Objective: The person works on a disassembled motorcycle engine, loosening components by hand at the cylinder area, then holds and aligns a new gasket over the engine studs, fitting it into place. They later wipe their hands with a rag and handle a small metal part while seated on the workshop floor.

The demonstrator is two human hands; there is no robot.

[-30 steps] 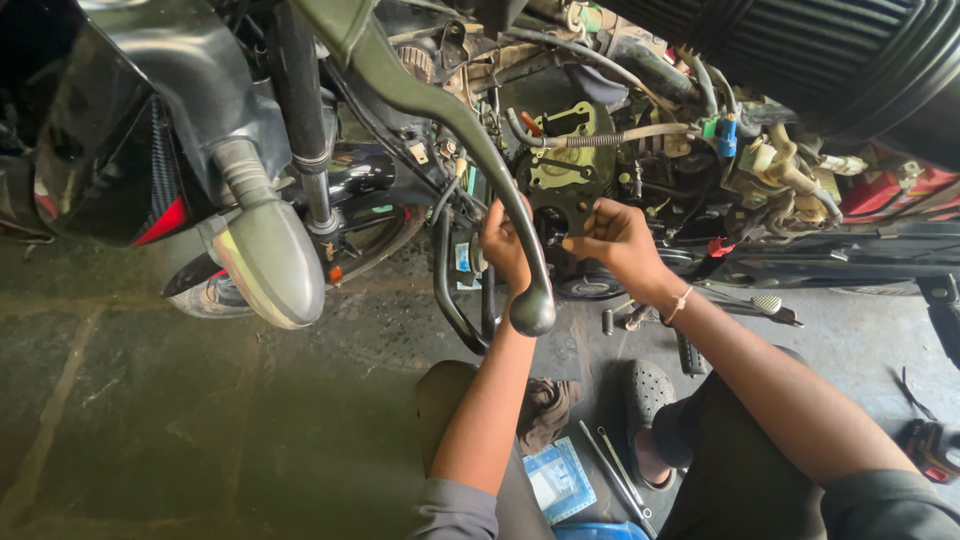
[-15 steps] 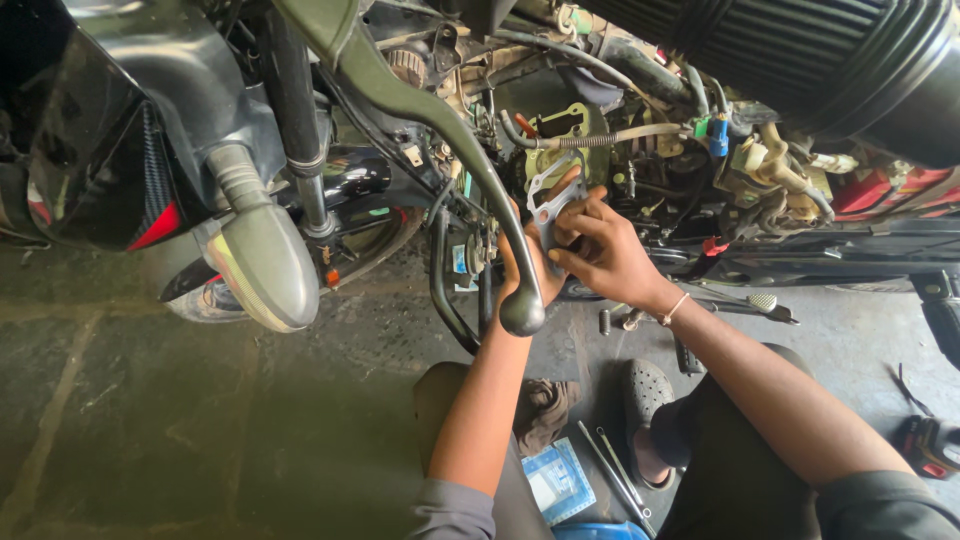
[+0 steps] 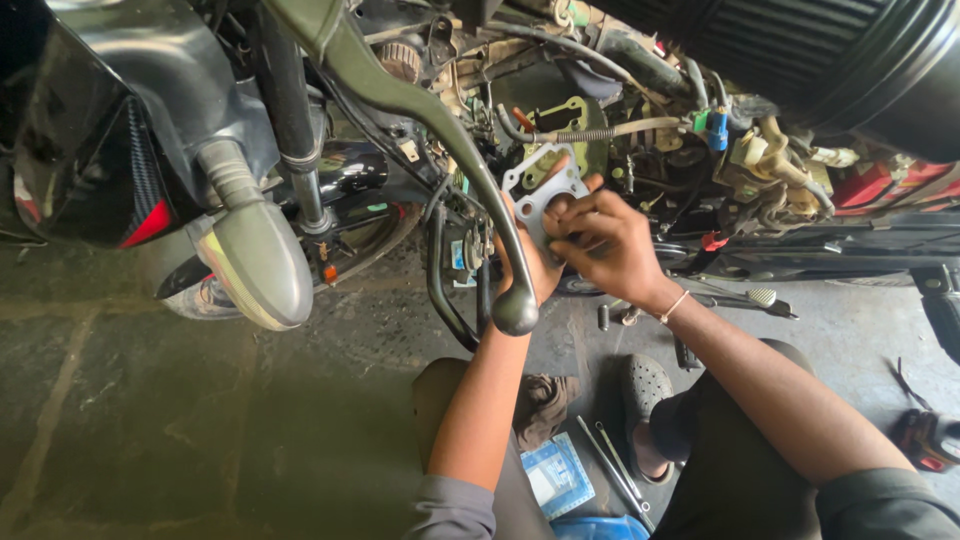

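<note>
Both my hands hold a thin grey metal gasket [image 3: 541,190], flat with cut-out holes, just in front of the stripped motorcycle engine [image 3: 640,140]. Left hand [image 3: 535,265] cups it from below, partly behind the olive brake lever [image 3: 440,130]; right hand [image 3: 610,245] pinches its right edge. Gasket not yet seated on the engine. Thin metal rods [image 3: 612,470] lie on the floor.
</note>
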